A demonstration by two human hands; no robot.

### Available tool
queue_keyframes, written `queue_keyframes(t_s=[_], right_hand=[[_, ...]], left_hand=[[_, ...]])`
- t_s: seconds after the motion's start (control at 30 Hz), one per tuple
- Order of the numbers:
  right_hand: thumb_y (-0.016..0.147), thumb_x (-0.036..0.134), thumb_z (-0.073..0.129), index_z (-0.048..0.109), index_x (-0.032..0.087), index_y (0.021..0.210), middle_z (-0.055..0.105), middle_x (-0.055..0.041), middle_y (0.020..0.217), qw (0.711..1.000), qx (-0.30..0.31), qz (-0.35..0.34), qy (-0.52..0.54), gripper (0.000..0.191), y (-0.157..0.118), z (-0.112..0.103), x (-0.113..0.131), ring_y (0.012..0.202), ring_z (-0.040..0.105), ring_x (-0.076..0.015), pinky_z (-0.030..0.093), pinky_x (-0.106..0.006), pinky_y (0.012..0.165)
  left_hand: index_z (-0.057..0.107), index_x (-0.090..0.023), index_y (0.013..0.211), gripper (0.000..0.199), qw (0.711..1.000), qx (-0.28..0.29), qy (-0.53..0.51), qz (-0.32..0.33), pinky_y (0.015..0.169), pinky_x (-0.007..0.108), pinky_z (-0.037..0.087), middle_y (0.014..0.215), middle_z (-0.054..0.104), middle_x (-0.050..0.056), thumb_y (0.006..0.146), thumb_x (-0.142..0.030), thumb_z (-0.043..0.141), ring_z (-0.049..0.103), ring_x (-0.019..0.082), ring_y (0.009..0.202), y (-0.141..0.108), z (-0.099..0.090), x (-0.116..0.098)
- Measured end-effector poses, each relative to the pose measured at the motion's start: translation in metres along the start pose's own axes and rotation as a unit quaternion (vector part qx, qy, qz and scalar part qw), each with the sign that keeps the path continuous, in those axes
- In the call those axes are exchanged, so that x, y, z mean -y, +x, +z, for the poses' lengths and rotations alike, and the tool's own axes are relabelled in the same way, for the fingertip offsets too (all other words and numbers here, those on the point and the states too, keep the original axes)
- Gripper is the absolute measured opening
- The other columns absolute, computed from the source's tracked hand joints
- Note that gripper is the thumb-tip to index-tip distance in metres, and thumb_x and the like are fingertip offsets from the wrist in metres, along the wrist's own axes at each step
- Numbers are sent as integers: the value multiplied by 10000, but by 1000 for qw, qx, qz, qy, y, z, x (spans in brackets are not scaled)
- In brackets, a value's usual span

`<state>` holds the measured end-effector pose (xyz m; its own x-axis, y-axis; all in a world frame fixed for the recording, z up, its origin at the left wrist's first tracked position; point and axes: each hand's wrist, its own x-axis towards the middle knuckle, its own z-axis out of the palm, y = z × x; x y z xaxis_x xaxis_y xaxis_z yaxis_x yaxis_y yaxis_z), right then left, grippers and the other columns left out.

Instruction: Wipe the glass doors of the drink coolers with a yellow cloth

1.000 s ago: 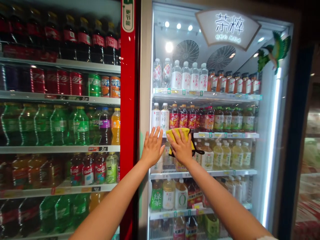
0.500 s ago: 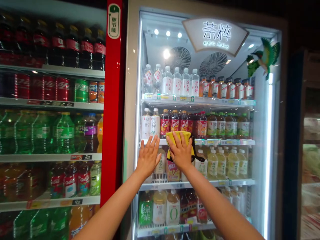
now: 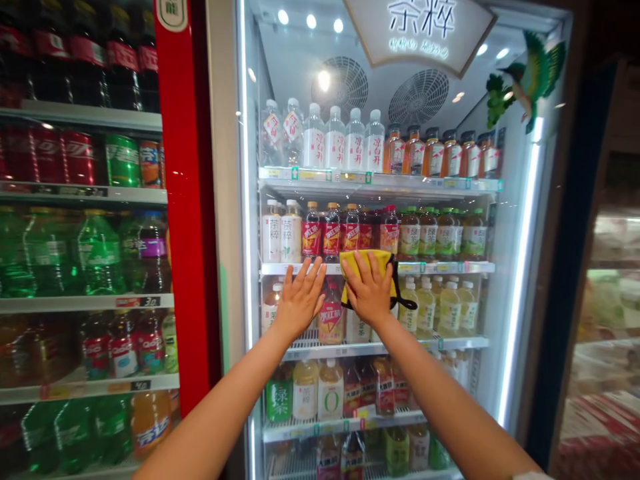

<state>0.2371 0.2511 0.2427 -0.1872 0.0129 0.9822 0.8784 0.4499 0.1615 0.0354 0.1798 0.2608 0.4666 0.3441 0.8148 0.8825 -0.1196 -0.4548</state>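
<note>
A lit drinks fridge [image 3: 229, 200] with a glass front fills the middle of the head view. My left hand [image 3: 299, 301] lies flat against the glass, fingers spread, with nothing in it. To its right, my right hand [image 3: 369, 288] presses a yellow cloth [image 3: 383, 259] with a dark edge and a black loop flat on the glass; its fingers are spread over the cloth. Behind the glass, bottles of red-labelled tea [image 3: 332, 230] stand on the shelf just above my hands. The cloth hides part of the shelf edge and some bottles below.
At the left, past a red post [image 3: 187, 200], another cooler holds green bottles [image 3: 99, 250] and red cans [image 3: 77, 157]. A fan-shaped sign [image 3: 420, 50] and a green bird ornament [image 3: 533, 73] are at the fridge top. Further shelves stand at the far right.
The view has shifted right and down and come slightly closer to the fridge. Both hands, still flat, and the cloth are further right against the bottles behind the glass.
</note>
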Motion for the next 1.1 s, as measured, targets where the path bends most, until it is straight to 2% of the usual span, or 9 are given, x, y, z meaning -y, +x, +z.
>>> queue_keyframes(t_s=[0.07, 0.17, 0.3, 0.4, 0.5, 0.67, 0.8, 0.93, 1.1], right_hand=[[981, 312, 527, 436, 398, 1550, 444, -54, 1627, 1000, 14, -28, 4, 583, 13, -4, -19, 1546, 285, -303, 132, -642, 1228], [1013, 334, 470, 430, 364, 1560, 439, -70, 1629, 999, -12, 32, -3, 549, 19, -9, -58, 1539, 300, -301, 157, -646, 1223], [1036, 339, 426, 424, 298, 1570, 454, -125, 1610, 988, -58, 143, -21, 535, -20, -10, -72, 1532, 305, -340, 226, -694, 1177], [1016, 303, 476, 466, 310, 1543, 476, -114, 1597, 995, -25, 92, -22, 527, -41, -10, -54, 1545, 279, -340, 207, -685, 1190], [997, 294, 517, 474, 376, 1530, 454, -57, 1621, 1000, 18, 18, -12, 541, -23, -11, -50, 1556, 264, -316, 161, -654, 1221], [1036, 317, 444, 403, 381, 1571, 409, -54, 1648, 998, -9, 68, -18, 541, 14, -16, -93, 1549, 285, -292, 199, -646, 1215], [1050, 327, 425, 378, 326, 1592, 442, -105, 1622, 989, -50, 134, -31, 544, -18, -14, -105, 1542, 296, -319, 231, -667, 1190], [1022, 284, 482, 382, 355, 1586, 421, -85, 1639, 998, 3, 61, -23, 577, -39, -16, -93, 1567, 238, -315, 141, -654, 1223], [1033, 309, 470, 410, 393, 1564, 401, -43, 1654, 999, 22, 22, -14, 542, -1, -25, -127, 1560, 263, -280, 140, -624, 1238]], left_hand=[[57, -193, 1659, 820, 1000, 3, -6, 4, 1304, 581, 50, 1688, 262, 127, 994, -299, 526, 150, 284, 1592, 10, 2, -8], [58, -195, 1659, 828, 1000, 1, -15, 2, 1306, 578, 51, 1692, 251, 120, 989, -295, 533, 128, 278, 1596, 19, 6, -19], [113, -175, 1659, 781, 1000, -1, -10, -4, 1310, 558, 11, 1689, 251, 129, 1001, -310, 513, 86, 261, 1599, 16, 9, -32], [135, -173, 1657, 753, 1000, -7, -3, 5, 1305, 551, -36, 1683, 267, 129, 1010, -310, 496, 83, 248, 1597, 15, 12, -38], [122, -182, 1658, 752, 1000, -18, -3, 14, 1302, 544, -60, 1680, 276, 120, 1014, -304, 490, 84, 243, 1596, 24, 17, -44], [99, -202, 1660, 780, 999, -39, -6, 13, 1305, 536, -57, 1682, 268, 107, 1001, -280, 509, 99, 244, 1594, 41, 27, -62], [113, -190, 1658, 802, 999, -54, 0, -3, 1304, 524, -73, 1681, 262, 113, 989, -302, 542, 77, 244, 1597, 39, 32, -75], [163, -179, 1651, 797, 999, -50, 5, 18, 1299, 517, -96, 1678, 269, 111, 981, -335, 564, 27, 235, 1600, 43, 35, -85], [215, -179, 1643, 764, 999, -44, 2, 19, 1295, 526, -106, 1685, 255, 106, 988, -378, 555, 22, 239, 1601, 71, 40, -105]])
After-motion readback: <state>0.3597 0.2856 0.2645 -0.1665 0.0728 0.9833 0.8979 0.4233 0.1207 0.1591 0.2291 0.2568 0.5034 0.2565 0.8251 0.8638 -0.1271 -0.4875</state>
